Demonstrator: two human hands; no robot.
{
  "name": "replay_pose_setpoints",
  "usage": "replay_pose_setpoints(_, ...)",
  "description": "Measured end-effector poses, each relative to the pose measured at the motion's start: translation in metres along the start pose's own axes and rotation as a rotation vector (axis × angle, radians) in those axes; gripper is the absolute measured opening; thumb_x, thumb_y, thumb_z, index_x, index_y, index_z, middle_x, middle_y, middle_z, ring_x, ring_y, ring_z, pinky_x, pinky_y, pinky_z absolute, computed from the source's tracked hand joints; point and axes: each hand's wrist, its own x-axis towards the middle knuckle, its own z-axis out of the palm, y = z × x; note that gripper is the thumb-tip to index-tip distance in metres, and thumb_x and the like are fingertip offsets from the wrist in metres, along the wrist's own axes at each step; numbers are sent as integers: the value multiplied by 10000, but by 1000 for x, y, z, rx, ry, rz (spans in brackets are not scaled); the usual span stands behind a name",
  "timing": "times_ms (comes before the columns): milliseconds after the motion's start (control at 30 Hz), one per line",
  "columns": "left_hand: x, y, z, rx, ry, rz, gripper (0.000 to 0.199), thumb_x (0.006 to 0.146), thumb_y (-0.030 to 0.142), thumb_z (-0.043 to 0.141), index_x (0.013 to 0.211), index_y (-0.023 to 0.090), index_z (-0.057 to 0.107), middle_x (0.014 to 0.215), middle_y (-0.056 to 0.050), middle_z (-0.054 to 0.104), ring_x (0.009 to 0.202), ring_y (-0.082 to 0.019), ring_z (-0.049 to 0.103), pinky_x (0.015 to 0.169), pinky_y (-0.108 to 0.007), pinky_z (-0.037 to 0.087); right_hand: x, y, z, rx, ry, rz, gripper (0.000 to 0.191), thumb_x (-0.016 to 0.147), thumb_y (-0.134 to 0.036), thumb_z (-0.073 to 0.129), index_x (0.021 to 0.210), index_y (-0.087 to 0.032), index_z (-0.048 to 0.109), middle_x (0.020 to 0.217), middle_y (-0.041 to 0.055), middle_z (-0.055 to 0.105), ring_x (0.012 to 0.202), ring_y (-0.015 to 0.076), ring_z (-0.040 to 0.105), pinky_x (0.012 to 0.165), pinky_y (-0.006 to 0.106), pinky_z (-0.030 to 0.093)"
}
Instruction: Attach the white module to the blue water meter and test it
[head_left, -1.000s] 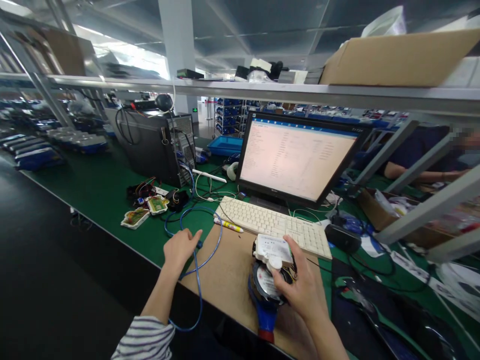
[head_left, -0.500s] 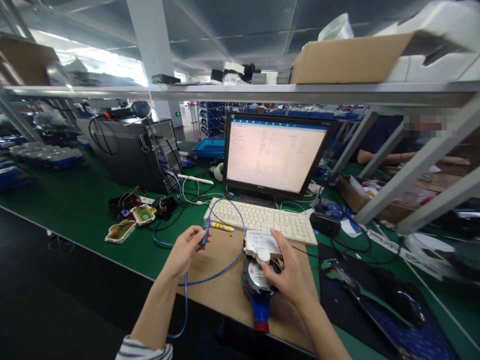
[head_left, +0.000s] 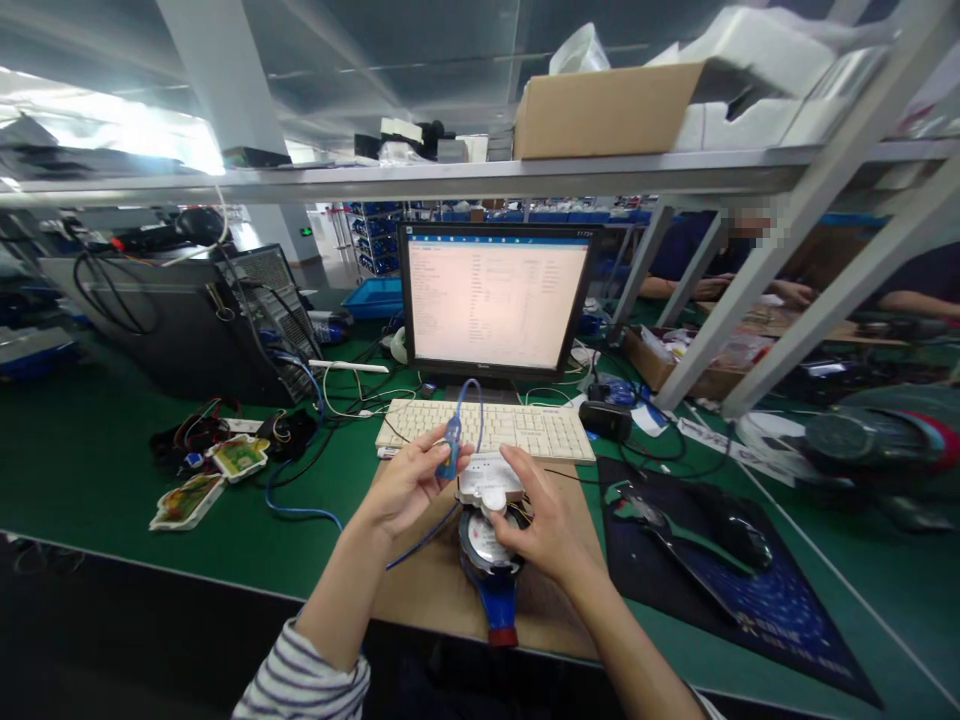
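Note:
Between the thumb and fingers of my left hand [head_left: 412, 482] is a small blue translucent connector [head_left: 451, 447], with a blue cable looping up from its top. It is held just above the left edge of a white plastic module [head_left: 489, 478]. My right hand [head_left: 541, 520] grips that module from the right, thumb at its rounded lower part. Below the module is a round meter [head_left: 487, 540] with a blue body and a red end [head_left: 502, 636], lying on a brown board [head_left: 559, 610].
A white keyboard [head_left: 525, 430] and a lit monitor [head_left: 495, 300] stand behind. Circuit pieces [head_left: 240, 456] and a black computer case [head_left: 172, 330] are at left. On the right are a scanner on a mouse pad [head_left: 787, 620] and a mouse [head_left: 739, 528].
My left hand has moved right with the blue connector, up to the white module. My right hand keeps its hold on the module. The whole view has shifted to the right.

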Motion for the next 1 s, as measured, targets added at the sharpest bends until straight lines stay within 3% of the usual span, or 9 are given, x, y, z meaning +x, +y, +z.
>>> replay_pose_setpoints(100, 4, -3, 6, -42, 38, 47, 416, 568, 168, 826, 949, 126, 665, 859, -45, 694, 744, -102, 645, 681, -156, 512, 0, 0, 0, -7, 2, 6, 683, 706, -192, 560, 1353, -207, 342, 1333, 123, 448, 1251, 264, 421, 1020, 442, 397)
replay_pose_setpoints(300, 18, -19, 3, 218, 222, 347, 487, 481, 196, 856, 930, 114, 685, 794, -41, 697, 698, -130, 634, 676, -235, 530, -1, 1, 1, -12, -3, 4, 693, 703, -203, 565, 1360, -198, 342, 1338, 130, 439, 1256, 265, 411, 1024, 453, 391)
replay_pose_setpoints(567, 35, -35, -2, 431, 236, 478, 436, 541, 233, 798, 952, 128, 698, 785, -43, 703, 693, -149, 642, 687, -280, 551, 0, 0, 0, 1, -23, 45, 714, 692, -204, 573, 1366, -219, 337, 1351, 111, 428, 1254, 271, 409, 1028, 466, 385)
replay_pose_setpoints(1000, 33, -39, -3, 528, 202, 584, 389, 602, 228, 771, 977, 149, 699, 827, -53, 706, 726, -156, 645, 682, -264, 554, 0, -3, -2, 19, -17, 52, 716, 707, -219, 574, 1375, -227, 317, 1356, 111, 423, 1266, 268, 397, 1036, 470, 373)
